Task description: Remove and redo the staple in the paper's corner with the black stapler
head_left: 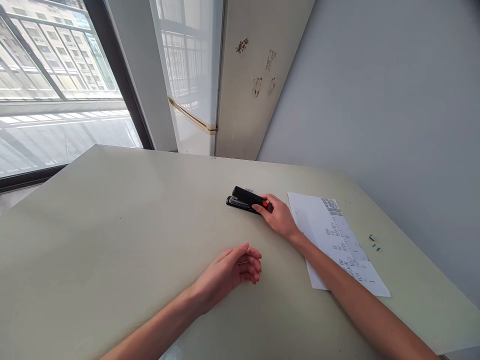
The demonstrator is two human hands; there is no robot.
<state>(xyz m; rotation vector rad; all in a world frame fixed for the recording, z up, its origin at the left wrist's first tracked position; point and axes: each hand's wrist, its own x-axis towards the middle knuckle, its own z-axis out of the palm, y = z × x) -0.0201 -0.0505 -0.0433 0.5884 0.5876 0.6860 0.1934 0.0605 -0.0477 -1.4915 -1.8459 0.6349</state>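
Note:
A black stapler with an orange-red mark lies near the middle of the pale table. The fingers and thumb of my right hand grip its right end. Nearer to me, my left hand rests with loosely curled fingers apart, palm facing right, and holds nothing. Printed white paper sheets lie to the right, partly under my right forearm. Just behind the stapler, a small pale object shows, too small to make out.
Small grey pieces lie on the table right of the paper. A grey wall borders the right side. Beyond the far edge stands a fridge, with a window at the left.

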